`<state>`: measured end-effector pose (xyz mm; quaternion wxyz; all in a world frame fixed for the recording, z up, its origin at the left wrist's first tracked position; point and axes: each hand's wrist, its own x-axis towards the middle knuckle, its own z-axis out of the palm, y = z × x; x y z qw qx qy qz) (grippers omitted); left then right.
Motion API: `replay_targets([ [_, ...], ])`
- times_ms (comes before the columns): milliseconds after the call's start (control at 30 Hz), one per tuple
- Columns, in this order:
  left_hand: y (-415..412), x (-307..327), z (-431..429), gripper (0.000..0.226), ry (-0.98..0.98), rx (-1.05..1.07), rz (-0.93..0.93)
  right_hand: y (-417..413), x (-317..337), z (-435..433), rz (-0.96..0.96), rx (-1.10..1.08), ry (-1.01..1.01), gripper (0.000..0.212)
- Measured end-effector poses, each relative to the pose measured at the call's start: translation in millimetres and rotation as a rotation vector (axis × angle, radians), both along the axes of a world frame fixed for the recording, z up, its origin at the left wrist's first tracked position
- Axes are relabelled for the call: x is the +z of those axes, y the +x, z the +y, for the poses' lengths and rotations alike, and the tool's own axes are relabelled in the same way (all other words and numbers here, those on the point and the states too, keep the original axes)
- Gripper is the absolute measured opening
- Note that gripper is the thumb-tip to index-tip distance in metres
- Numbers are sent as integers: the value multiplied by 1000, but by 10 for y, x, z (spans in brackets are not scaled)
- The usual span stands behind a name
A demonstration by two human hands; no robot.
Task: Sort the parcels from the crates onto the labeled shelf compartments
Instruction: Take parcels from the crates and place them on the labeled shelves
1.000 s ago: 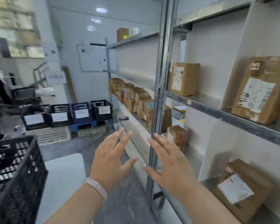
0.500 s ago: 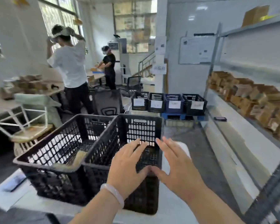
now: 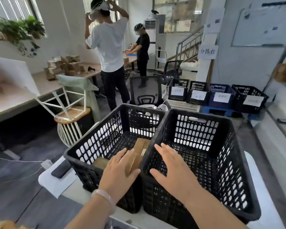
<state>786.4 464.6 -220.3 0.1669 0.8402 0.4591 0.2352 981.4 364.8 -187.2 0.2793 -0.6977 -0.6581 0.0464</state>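
A white table (image 3: 262,187) carries two black slatted crates, set side by side with their walls touching. The right crate (image 3: 196,134) is the nearer and looks the larger. The left crate (image 3: 96,134) holds brown cardboard parcels (image 3: 139,146): one stands on edge against the shared wall, and a flatter parcel (image 3: 100,162) lies near the front wall. Further back, a row of labelled crates (image 3: 220,96) stands on the floor.

The left hand (image 3: 119,174) is inside the rim of the left crate, palm down, grasping nothing. Its fingers (image 3: 120,157) are straight and slightly spread, reaching over the near end of the upright parcel, with the flatter parcel just left of them. Whether they touch the cardboard cannot be told. The right hand (image 3: 172,169) is spread flat and relaxed over the right crate, just beside the shared wall, with the parcels across that wall from its thumb.

A dark phone (image 3: 61,168) lies left of the crates. A pale bracelet (image 3: 106,198) circles the left wrist.
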Motion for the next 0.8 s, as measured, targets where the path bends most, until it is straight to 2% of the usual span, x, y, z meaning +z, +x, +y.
replay_targets([
  [233,57,-134,643,68,-141,93,-18,209,-98,736,77,54,-81,72],
  [567,312,-260,1465,67,-233,16,19,254,22,1731,226,41,-114,67],
  [667,362,-320,1793,66,-266,9,2,150,16,2085,313,-25,-160,68],
  [800,466,-566,2225,63,-335,-63,110,-105,-150,2615,423,-167,-328,69],
])
